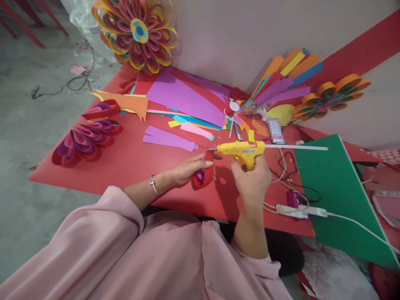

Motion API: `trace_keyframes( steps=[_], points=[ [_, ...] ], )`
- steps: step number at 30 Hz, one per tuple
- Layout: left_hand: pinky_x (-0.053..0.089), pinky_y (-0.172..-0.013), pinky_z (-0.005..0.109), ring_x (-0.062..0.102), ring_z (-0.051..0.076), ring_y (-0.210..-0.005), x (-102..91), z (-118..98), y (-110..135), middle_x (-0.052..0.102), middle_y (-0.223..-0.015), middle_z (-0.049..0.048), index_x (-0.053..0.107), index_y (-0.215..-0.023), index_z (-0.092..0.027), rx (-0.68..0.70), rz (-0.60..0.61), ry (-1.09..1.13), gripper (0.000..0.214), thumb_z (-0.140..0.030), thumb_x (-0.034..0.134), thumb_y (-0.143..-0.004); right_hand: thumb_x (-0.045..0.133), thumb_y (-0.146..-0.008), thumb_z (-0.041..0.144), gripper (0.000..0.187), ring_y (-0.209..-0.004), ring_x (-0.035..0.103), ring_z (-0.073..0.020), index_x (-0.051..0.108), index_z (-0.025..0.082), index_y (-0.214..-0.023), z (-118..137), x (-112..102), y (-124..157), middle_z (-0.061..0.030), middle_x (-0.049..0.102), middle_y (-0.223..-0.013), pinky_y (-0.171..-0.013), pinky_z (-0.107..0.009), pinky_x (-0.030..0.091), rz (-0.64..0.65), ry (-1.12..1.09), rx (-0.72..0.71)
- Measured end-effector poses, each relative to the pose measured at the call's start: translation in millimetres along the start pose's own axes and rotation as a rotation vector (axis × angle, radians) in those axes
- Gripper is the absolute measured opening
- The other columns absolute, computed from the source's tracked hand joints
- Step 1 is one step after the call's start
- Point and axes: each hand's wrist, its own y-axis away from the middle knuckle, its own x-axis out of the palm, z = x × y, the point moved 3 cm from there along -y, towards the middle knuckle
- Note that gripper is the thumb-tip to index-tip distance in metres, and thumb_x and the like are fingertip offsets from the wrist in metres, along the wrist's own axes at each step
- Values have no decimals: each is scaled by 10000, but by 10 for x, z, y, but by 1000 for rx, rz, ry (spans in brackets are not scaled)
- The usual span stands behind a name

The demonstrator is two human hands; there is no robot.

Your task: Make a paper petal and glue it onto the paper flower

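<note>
My left hand (193,167) is closed on a looped paper petal (206,173), red outside with purple and pink inside. A yellow hot glue gun (239,149) is gripped in my right hand (252,177), with a long white glue stick (296,147) sticking out of its back. The gun's metal nozzle is at the upper end of the petal; whether it touches cannot be told. Left of my hands, a partly built paper flower (89,137) of red, pink and purple loops lies on the red tabletop (125,175).
Purple paper sheets (184,98) and cut strips (168,138) lie beyond my hands. Finished-looking paper flowers (139,31) lean at the back. At the right are a green board (337,196), a white power strip (301,211) and tangled cords. Scissors (238,132) lie behind the gun.
</note>
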Motion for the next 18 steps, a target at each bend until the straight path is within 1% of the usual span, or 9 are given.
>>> trace_keyframes(
  steps=[1,4,8,11,15,18],
  points=[
    [620,-772,336,751,208,-795,-1,-1,0,723,-867,22,670,-1409,-189,1,-1,-8,682,-544,856,-857,670,-752,586,341,-708,656,-285,516,298,-851,4,2,-4,-21,680,-728,-699,-393,432,9,1,3],
    [570,-708,300,712,185,-750,-11,1,-4,693,-856,3,655,-1460,-198,2,-5,-37,715,-542,828,-858,672,-751,596,350,-716,652,-289,524,297,-859,10,3,-10,-22,680,-733,-702,-394,426,24,8,7],
    [454,-659,244,600,127,-705,-35,-13,-9,640,-829,-16,712,-1402,-180,40,-51,-93,639,-498,792,-854,677,-769,601,347,-709,641,-282,535,297,-857,19,-1,0,-17,669,-731,-696,-390,431,18,24,-8],
    [380,-625,240,533,115,-672,-42,-19,-11,615,-802,-20,728,-1388,-172,55,-65,-123,624,-490,750,-852,684,-783,604,345,-704,638,-277,550,296,-863,34,-6,11,-12,665,-729,-697,-391,437,21,14,-18],
    [361,-630,250,523,120,-674,-54,-15,-18,615,-802,-14,740,-1373,-168,80,-65,-134,617,-485,728,-844,689,-785,604,345,-703,640,-277,562,294,-868,58,-11,8,-8,665,-724,-700,-392,436,39,14,-17],
    [367,-648,257,526,125,-692,-63,-24,-13,609,-798,-18,763,-1325,-169,106,-91,-135,602,-487,776,-814,694,-768,600,348,-713,641,-280,556,294,-858,63,-14,-3,-9,662,-723,-703,-391,435,39,23,-5]
  ],
)
